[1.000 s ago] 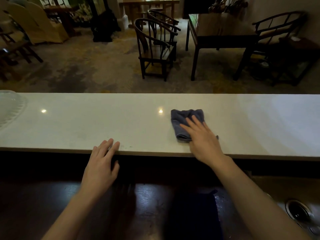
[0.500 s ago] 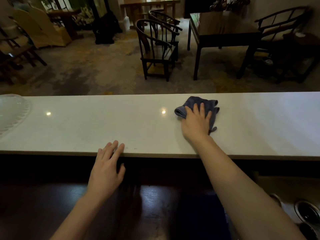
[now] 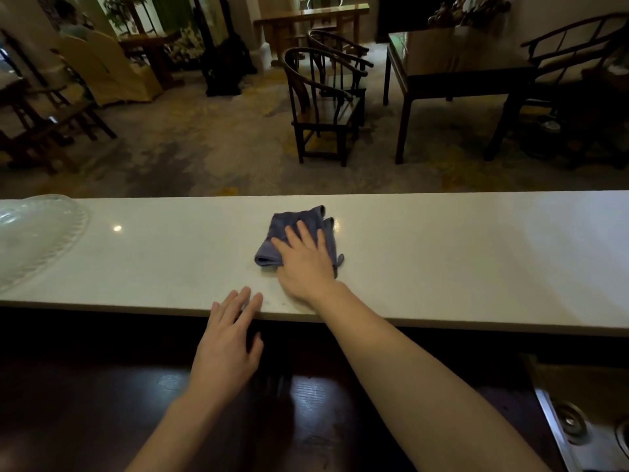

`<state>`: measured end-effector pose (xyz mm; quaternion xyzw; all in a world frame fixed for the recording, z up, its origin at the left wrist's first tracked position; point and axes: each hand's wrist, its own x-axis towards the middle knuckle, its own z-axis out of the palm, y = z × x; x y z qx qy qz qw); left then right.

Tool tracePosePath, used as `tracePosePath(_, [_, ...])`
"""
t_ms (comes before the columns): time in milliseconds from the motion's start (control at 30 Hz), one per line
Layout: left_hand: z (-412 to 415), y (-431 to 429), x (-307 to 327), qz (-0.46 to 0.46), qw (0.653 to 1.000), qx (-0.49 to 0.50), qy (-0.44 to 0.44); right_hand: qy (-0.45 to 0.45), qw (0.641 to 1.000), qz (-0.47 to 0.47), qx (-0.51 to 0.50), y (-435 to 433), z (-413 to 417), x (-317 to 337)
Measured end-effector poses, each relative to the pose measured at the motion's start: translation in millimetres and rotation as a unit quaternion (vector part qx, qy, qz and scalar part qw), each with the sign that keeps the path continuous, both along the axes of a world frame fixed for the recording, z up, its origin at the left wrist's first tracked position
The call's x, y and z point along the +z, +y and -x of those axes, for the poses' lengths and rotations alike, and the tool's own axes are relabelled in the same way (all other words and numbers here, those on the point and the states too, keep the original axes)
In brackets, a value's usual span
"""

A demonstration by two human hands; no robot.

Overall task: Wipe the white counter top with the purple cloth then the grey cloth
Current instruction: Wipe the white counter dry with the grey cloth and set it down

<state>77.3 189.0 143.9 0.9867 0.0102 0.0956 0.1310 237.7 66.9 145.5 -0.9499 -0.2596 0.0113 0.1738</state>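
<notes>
- Head view looked down across a long white desk (image 3: 442,253) toward a dim room.
- Right hand (image 3: 306,260) lay flat with fingers spread, palm pressed down on a folded purple cloth (image 3: 282,229); it pinned the cloth rather than gripping it.
- That cloth sat near the middle of the desk, closer to its far edge than the near one, with part showing beyond the fingertips and to the left of the hand.
- Left hand (image 3: 228,345) was open and held nothing, its fingertips resting on the desk's near edge, just left of the right wrist.
- No writing or labels could be read.
- A clear glass dish (image 3: 34,236) stood at the desk's far left end.
- Below the desk was a dark wooden surface (image 3: 85,420), with a metal sink (image 3: 585,434) at lower right.
- Beyond lay a patterned carpet (image 3: 204,151), a dark wooden chair (image 3: 323,107) and a dark table (image 3: 452,66).
</notes>
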Motion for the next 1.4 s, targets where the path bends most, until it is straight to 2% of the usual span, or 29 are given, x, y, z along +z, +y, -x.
tracePosePath(367, [-2,0,-5,0.001,1.000,-0.001,-0.010,-0.003,0.991,-0.015,0.132,-28,52,-3])
tracePosePath(600, [-1,-2,-5,0.001,1.000,0.005,-0.019,0.019,0.988,-0.038,0.150,-59,76,3])
tracePosePath(733, [0,-7,-5,0.015,0.999,0.024,-0.019,0.099,0.969,-0.185,0.129,-69,79,20])
tracePosePath(833, [-1,-15,-4,0.101,0.994,0.049,-0.010,0.174,0.938,-0.294,0.059,-77,80,34])
tracePosePath(900, [-3,-21,2,0.225,0.972,0.070,-0.001,0.208,0.908,-0.363,0.008,-83,78,42])
tracePosePath(1000, [-11,-30,17,0.406,0.908,0.101,-0.015,0.280,0.824,-0.490,-0.043,-90,80,55])
tracePosePath(1067, [-19,-36,32,0.523,0.846,0.098,-0.007,0.342,0.750,-0.564,-0.051,-96,83,64])
tracePosePath(1133, [-28,-35,45,0.640,0.766,0.042,0.032,0.410,0.663,-0.625,-0.040,-102,86,74])
tracePosePath(1200, [-31,-34,61,0.713,0.696,-0.026,0.086,0.451,0.607,-0.654,-0.021,-108,90,85])
tracePosePath(1267, [-28,-34,76,0.739,0.659,-0.061,0.126,0.467,0.589,-0.659,-0.010,-113,95,96])
tracePosePath(1333, [-23,-36,82,0.736,0.660,-0.078,0.129,0.463,0.603,-0.650,-0.020,-118,100,102])
tracePosePath(1367, [-21,-38,84,0.729,0.671,-0.079,0.113,0.442,0.633,-0.635,-0.032,-120,103,103])
tracePosePath(1400, [-17,-40,83,0.719,0.685,-0.075,0.089,0.400,0.686,-0.605,-0.053,-122,107,103])
